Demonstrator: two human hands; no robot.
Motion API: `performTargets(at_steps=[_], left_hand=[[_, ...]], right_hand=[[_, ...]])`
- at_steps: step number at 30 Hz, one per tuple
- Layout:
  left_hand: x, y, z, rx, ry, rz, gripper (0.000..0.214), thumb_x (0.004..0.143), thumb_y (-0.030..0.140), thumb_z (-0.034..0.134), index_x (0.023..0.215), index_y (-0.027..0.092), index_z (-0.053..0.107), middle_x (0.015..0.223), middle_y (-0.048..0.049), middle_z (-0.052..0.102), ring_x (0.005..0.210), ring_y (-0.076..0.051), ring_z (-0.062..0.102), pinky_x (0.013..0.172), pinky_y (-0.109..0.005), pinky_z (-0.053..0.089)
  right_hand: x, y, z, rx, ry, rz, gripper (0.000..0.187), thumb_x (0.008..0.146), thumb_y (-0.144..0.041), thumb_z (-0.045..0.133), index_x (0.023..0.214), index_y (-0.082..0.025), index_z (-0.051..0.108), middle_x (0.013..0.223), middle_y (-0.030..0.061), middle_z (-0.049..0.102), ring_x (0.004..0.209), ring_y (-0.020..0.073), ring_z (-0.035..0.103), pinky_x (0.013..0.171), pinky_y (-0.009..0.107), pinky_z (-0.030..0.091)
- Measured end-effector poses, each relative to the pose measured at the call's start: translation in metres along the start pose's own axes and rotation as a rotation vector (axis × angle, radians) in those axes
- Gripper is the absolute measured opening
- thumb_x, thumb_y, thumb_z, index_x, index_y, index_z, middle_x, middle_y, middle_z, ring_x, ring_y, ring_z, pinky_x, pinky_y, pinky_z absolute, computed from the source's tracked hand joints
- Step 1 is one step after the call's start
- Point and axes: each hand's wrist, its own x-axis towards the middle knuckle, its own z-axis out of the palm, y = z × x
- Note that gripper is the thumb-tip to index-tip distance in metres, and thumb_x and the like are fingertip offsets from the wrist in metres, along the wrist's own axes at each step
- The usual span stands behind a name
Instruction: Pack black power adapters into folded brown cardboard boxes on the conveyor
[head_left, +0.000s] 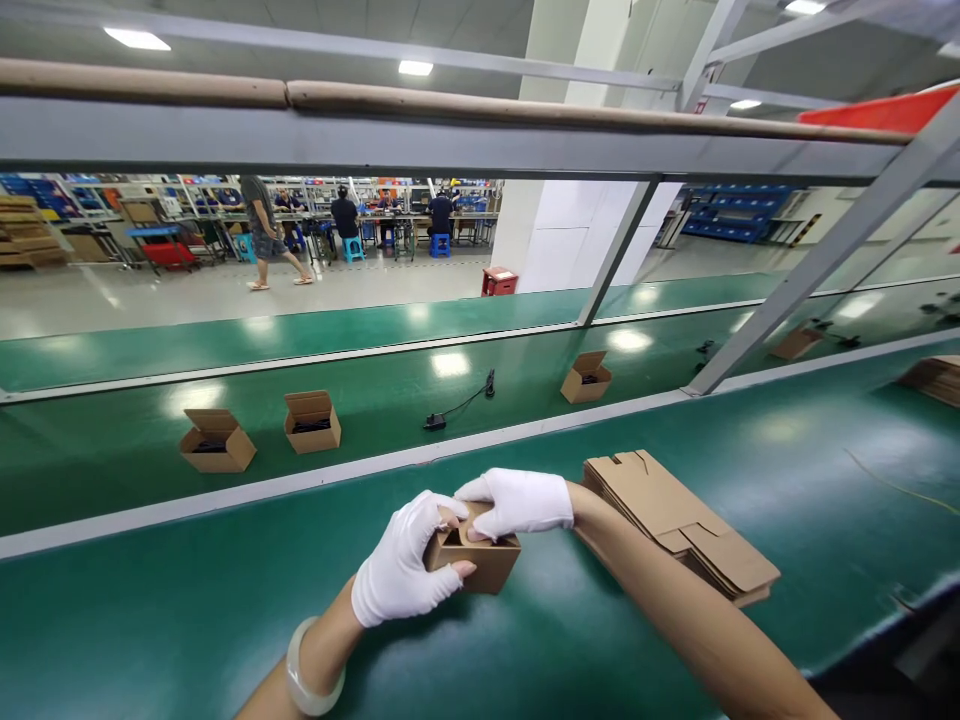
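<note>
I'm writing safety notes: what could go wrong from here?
The left hand has bare-tipped fingers against the small box, so cardboard could nick them. The right hand is on the box's top, which might crease under pressure. From this view, the right forearm overlaps the flattened boxes and might nudge them.

A factory packing hall: open cartons sit on a green belt along the counter's far edge; workers occupy stools beyond.
</note>
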Motion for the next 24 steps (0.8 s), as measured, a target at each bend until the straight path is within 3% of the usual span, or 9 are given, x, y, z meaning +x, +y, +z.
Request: performTargets(at_steps=[4, 6, 8, 11, 13, 15, 18, 21, 24], left_hand=[[0.002, -0.005, -0.001, 0.023, 0.045, -0.003, 0.028, 0.076, 0.031, 0.063, 0.095, 0.023, 0.044, 0.105, -0.0075, 0.057, 0.091, -0.02, 0.058, 0.079, -0.032, 0.046], [0.005, -0.009, -0.005, 0.077, 0.185, -0.012, 0.032, 0.076, 0.032, 0.063, 0.101, 0.023, 0.045, 0.115, -0.0093, 0.054, 0.103, -0.023, 0.056, 0.086, -0.035, 0.045], [0.008, -0.014, -0.007, 0.157, 0.438, -0.06, 0.034, 0.078, 0.033, 0.061, 0.107, 0.023, 0.045, 0.121, -0.0103, 0.051, 0.111, -0.025, 0.052, 0.092, -0.038, 0.042], [0.011, -0.021, -0.005, 0.224, 0.673, -0.133, 0.04, 0.08, 0.037, 0.058, 0.115, 0.023, 0.045, 0.127, -0.0116, 0.047, 0.117, -0.026, 0.048, 0.098, -0.041, 0.039], [0.012, -0.029, 0.0, 0.217, 0.558, -0.107, 0.049, 0.079, 0.043, 0.058, 0.122, 0.022, 0.043, 0.132, -0.0129, 0.044, 0.121, -0.027, 0.045, 0.101, -0.042, 0.037], [0.014, -0.045, 0.002, 0.196, 0.343, -0.058, 0.064, 0.075, 0.05, 0.06, 0.128, 0.021, 0.039, 0.136, -0.0142, 0.042, 0.125, -0.028, 0.042, 0.104, -0.042, 0.034], [0.022, -0.085, -0.008, 0.266, 0.19, -0.222, 0.074, 0.07, 0.051, 0.064, 0.131, 0.018, 0.039, 0.138, -0.0138, 0.043, 0.129, -0.028, 0.038, 0.109, -0.04, 0.029], [0.035, -0.134, -0.029, 0.4, 0.249, -0.588, 0.062, 0.071, 0.041, 0.064, 0.125, 0.015, 0.047, 0.135, -0.0147, 0.046, 0.131, -0.029, 0.034, 0.11, -0.04, 0.025], [0.047, -0.172, -0.049, 0.432, 0.296, -0.727, 0.056, 0.069, 0.035, 0.067, 0.118, 0.011, 0.053, 0.132, -0.0188, 0.048, 0.13, -0.035, 0.032, 0.108, -0.048, 0.025]], right_hand=[[0.002, 0.002, 0.002, -0.13, 0.199, 0.012, 0.01, 0.07, -0.025, 0.056, 0.076, -0.02, 0.062, 0.07, -0.0009, 0.061, 0.064, 0.0144, 0.052, 0.058, 0.025, 0.039], [-0.001, 0.011, 0.004, 0.09, 0.42, -0.001, 0.018, 0.077, -0.03, 0.05, 0.086, -0.02, 0.061, 0.087, 0.0036, 0.065, 0.079, 0.0181, 0.057, 0.069, 0.029, 0.043], [-0.003, 0.021, 0.013, 0.409, 0.591, 0.027, 0.026, 0.083, -0.039, 0.044, 0.091, -0.018, 0.059, 0.093, 0.0079, 0.064, 0.085, 0.0199, 0.059, 0.074, 0.033, 0.045], [0.001, 0.034, 0.039, 0.83, 0.469, 0.012, 0.037, 0.078, -0.054, 0.053, 0.088, -0.018, 0.057, 0.087, 0.0097, 0.064, 0.077, 0.0211, 0.061, 0.071, 0.036, 0.048], [0.006, 0.038, 0.054, 1.013, 0.505, -0.093, 0.043, 0.074, -0.057, 0.057, 0.098, -0.022, 0.056, 0.1, 0.0094, 0.063, 0.086, 0.0223, 0.061, 0.077, 0.038, 0.048], [0.009, 0.042, 0.057, 1.049, 0.669, -0.163, 0.047, 0.075, -0.058, 0.055, 0.109, -0.026, 0.053, 0.113, 0.0075, 0.06, 0.1, 0.0229, 0.058, 0.084, 0.038, 0.046], [0.008, 0.055, 0.044, 0.657, 0.782, -0.002, 0.033, 0.08, -0.046, 0.05, 0.102, -0.023, 0.057, 0.105, 0.0067, 0.064, 0.101, 0.0246, 0.057, 0.085, 0.037, 0.045], [0.006, 0.071, 0.032, 0.014, 0.604, 0.284, 0.024, 0.08, -0.024, 0.043, 0.092, -0.02, 0.064, 0.095, 0.0073, 0.068, 0.094, 0.0258, 0.06, 0.082, 0.037, 0.045], [0.012, 0.081, 0.032, -0.395, 0.378, 0.434, 0.036, 0.076, -0.011, 0.041, 0.101, -0.019, 0.066, 0.101, 0.01, 0.069, 0.095, 0.0263, 0.062, 0.083, 0.035, 0.044]])
